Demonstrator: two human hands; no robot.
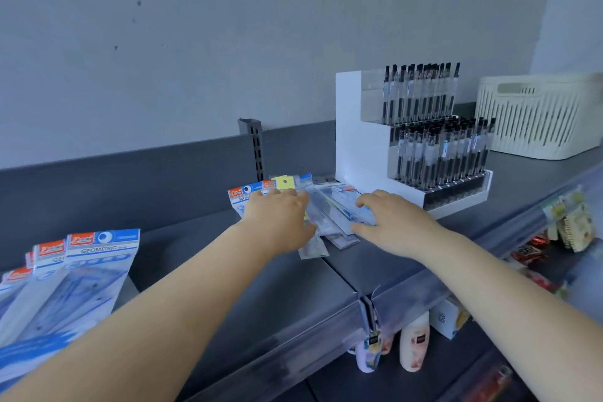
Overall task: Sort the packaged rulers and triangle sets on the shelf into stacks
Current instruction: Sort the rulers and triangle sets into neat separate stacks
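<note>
Gathering step, mid-sort. I have both hands on the unsorted pile of packets [329,206], which lies on the grey shelf [195,258] just left of the white pen display [408,147]. My left hand [280,222] lies flat over the pile's left side, covering a geometric-set packet [243,196], its fingers [287,194] extended and released. My right hand [394,222] rests on the clear ruler sleeves, its fingers loosely bent; whether they pinch a sleeve I cannot tell. A finished stack of geometric sets [75,274] lies well apart at the shelf's left end. I judge the next move calls for separating one packet type from the overlapped pile, since the slippery sleeves may slide together, then carrying it to a matching stack.
</note>
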